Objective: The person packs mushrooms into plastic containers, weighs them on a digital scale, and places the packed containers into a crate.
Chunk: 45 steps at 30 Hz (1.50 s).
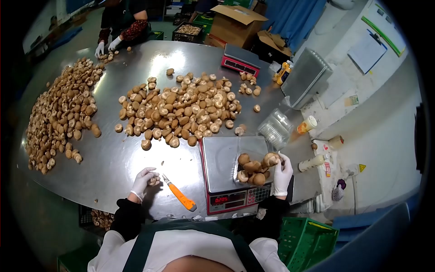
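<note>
Table: a bare steel top (108, 156) crossed the middle of the frame.
Tray batch: several brown mushrooms (255, 166) sat in a clear tray (235, 176) on the near scale (219, 158), right of centre.
Right hand: the gloved right hand (283, 174) was at the tray's right side, its fingers closed on a mushroom (271, 159) there.
Left hand: the gloved left hand (146, 182), lower centre-left, had its fingers curled; I could not tell whether they gripped anything.
Scale display: red digits (221, 199) were lit.
Knife: the orange knife (181, 195) lay loose between the hands.
Done: judging by the tray, one small batch was partly or wholly gathered.
Left: the big central pile (186, 111) lay loose, as did the left pile (63, 113); most of the work seemed to remain.
Upper left: a co-worker's gloved hands (108, 46) touched a few mushrooms.
</note>
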{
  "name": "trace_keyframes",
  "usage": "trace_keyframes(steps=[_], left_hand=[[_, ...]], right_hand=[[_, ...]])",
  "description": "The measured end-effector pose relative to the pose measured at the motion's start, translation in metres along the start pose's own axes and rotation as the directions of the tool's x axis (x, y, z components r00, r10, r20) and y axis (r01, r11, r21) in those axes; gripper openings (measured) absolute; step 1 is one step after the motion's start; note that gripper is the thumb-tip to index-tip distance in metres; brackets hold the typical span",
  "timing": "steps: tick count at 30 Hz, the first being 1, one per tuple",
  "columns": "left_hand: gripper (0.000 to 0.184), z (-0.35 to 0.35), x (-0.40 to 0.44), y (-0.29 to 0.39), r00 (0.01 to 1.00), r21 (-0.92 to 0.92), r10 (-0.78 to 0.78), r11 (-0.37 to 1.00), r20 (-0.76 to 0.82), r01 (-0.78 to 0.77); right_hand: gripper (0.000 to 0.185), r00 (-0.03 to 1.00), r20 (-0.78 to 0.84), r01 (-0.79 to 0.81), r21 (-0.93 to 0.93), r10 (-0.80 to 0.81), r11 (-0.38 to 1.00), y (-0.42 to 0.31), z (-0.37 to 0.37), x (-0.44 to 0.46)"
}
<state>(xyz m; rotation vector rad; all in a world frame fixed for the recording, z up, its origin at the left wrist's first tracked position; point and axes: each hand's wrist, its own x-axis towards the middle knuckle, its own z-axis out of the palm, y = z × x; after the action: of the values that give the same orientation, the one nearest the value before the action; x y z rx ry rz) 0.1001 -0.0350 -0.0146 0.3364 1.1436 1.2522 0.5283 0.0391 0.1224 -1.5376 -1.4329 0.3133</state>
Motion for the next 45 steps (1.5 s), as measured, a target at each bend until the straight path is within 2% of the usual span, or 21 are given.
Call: trace_keyframes(steps=[4, 8, 11, 17, 19, 21, 22, 24, 25, 27, 28, 30, 31, 33, 35, 37, 39, 41, 42, 43, 45], left_hand=[[0.024, 0.006, 0.008, -0.01, 0.995, 0.097, 0.01, 0.995, 0.098, -0.02], [0.024, 0.014, 0.011, -0.009, 0.989, 0.148, 0.037, 0.987, 0.146, -0.059], [0.023, 0.016, 0.013, -0.008, 0.989, 0.166, 0.041, 0.984, 0.141, -0.064], [0.023, 0.01, 0.007, 0.002, 0.992, 0.129, 0.083, 0.987, 0.091, -0.095], [0.024, 0.01, 0.002, 0.009, 0.998, 0.041, 0.043, 0.998, 0.056, -0.045], [0.03, 0.019, -0.005, 0.014, 0.997, 0.078, 0.034, 0.996, 0.07, -0.04], [0.031, 0.031, -0.015, 0.019, 0.987, 0.068, -0.033, 0.997, 0.157, 0.022], [0.042, 0.043, -0.023, 0.015, 0.93, 0.104, -0.118, 0.991, 0.348, 0.086], [0.048, 0.056, -0.03, 0.017, 0.889, 0.153, -0.194, 0.978, 0.415, 0.142], [0.055, 0.074, -0.043, 0.013, 0.757, 0.161, -0.205, 0.978, 0.62, 0.133], [0.055, 0.084, -0.047, 0.007, 0.734, 0.213, -0.213, 0.972, 0.645, 0.095], [0.047, 0.092, -0.045, -0.006, 0.718, 0.339, -0.227, 0.941, 0.658, -0.014], [0.042, 0.088, -0.042, -0.008, 0.688, 0.313, -0.272, 0.947, 0.673, 0.068], [0.041, 0.089, -0.041, -0.009, 0.752, 0.251, -0.304, 0.949, 0.585, 0.189], [0.041, 0.087, -0.039, -0.01, 0.759, 0.264, -0.249, 0.959, 0.602, 0.105], [0.042, 0.091, -0.041, -0.008, 0.733, 0.263, -0.192, 0.965, 0.653, 0.019], [0.042, 0.094, -0.041, -0.017, 0.773, 0.197, -0.133, 0.98, 0.62, 0.01], [0.042, 0.099, -0.044, -0.017, 0.761, 0.283, 0.091, 0.895, 0.642, -0.345], [0.041, 0.105, -0.047, -0.008, 0.71, 0.363, 0.2, 0.748, 0.675, -0.555], [0.041, 0.109, -0.05, -0.003, 0.711, 0.363, 0.2, 0.748, 0.675, -0.556], [0.041, 0.116, -0.054, 0.001, 0.637, 0.381, 0.297, 0.598, 0.712, -0.705]], right_hand=[[0.022, 0.995, 0.032, -0.094, 0.129, 0.091, 0.987, -0.012, -0.009, -0.014], [0.023, 0.992, 0.038, -0.127, 0.096, 0.124, 0.987, -0.009, -0.015, -0.022], [0.023, 0.999, 0.0, -0.05, 0.018, 0.05, 0.999, 0.003, -0.016, -0.025], [0.023, 0.997, -0.014, -0.082, -0.037, 0.081, 0.996, 0.0, -0.024, -0.032], [0.024, 0.998, -0.026, -0.063, -0.006, 0.062, 0.998, -0.008, -0.017, -0.037], [0.023, 0.999, -0.011, -0.035, 0.065, 0.036, 0.997, -0.022, -0.007, -0.046], [0.023, 0.998, -0.033, 0.056, 0.092, -0.053, 0.994, -0.03, 0.006, -0.049], [0.023, 0.994, 0.111, -0.034, 0.146, 0.018, 0.989, -0.051, 0.023, -0.068], [0.021, 0.975, 0.166, 0.125, 0.159, -0.151, 0.979, -0.056, 0.037, -0.075], [0.02, 0.914, 0.387, 0.071, 0.137, -0.119, 0.988, -0.065, 0.06, -0.098], [0.02, 0.825, 0.407, 0.311, 0.251, -0.392, 0.917, -0.073, 0.083, -0.111], [0.024, 0.796, 0.448, 0.301, 0.29, -0.407, 0.909, -0.074, 0.095, -0.122], [0.025, 0.796, 0.464, 0.274, 0.296, -0.389, 0.915, -0.076, 0.097, -0.124], [0.027, 0.783, 0.529, 0.19, 0.297, -0.327, 0.936, -0.077, 0.092, -0.117], [0.029, 0.729, 0.567, 0.286, 0.255, -0.382, 0.924, -0.077, 0.087, -0.111], [0.03, 0.753, 0.569, 0.196, 0.284, -0.329, 0.939, -0.076, 0.087, -0.115], [0.03, 0.77, 0.559, 0.174, 0.28, -0.308, 0.944, -0.075, 0.083, -0.113], [0.03, 0.815, 0.536, 0.105, 0.239, -0.221, 0.965, -0.074, 0.074, -0.111], [0.03, 0.822, 0.525, 0.11, 0.229, -0.218, 0.967, -0.07, 0.072, -0.11], [0.03, 0.83, 0.514, 0.116, 0.219, -0.216, 0.969, -0.066, 0.069, -0.108], [0.028, 0.834, 0.503, 0.139, 0.207, -0.227, 0.969, -0.063, 0.06, -0.103]])
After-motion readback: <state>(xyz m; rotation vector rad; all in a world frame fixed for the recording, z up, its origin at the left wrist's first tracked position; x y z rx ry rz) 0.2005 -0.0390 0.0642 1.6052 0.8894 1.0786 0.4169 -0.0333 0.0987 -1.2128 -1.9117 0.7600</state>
